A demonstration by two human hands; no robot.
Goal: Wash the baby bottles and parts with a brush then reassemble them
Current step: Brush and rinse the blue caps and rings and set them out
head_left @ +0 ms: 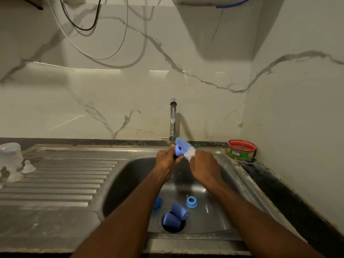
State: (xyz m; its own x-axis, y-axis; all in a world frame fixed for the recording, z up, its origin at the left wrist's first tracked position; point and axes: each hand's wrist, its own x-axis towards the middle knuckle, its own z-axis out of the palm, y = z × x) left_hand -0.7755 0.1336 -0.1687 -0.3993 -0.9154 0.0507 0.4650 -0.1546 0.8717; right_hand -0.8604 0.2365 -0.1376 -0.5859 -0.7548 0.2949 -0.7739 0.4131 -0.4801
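Both hands work close together over the sink, below the tap. Left hand pinches a blue bottle part; right hand grips the brush, whose bristles touch the part. Thin stream of water visible. Two blue caps lie over the drain, a blue ring beside them, all presumably unwashed. Clear pieces sit on the drainboard. Advice: rotate the part against the bristles, work the inner rim, rinse fully.
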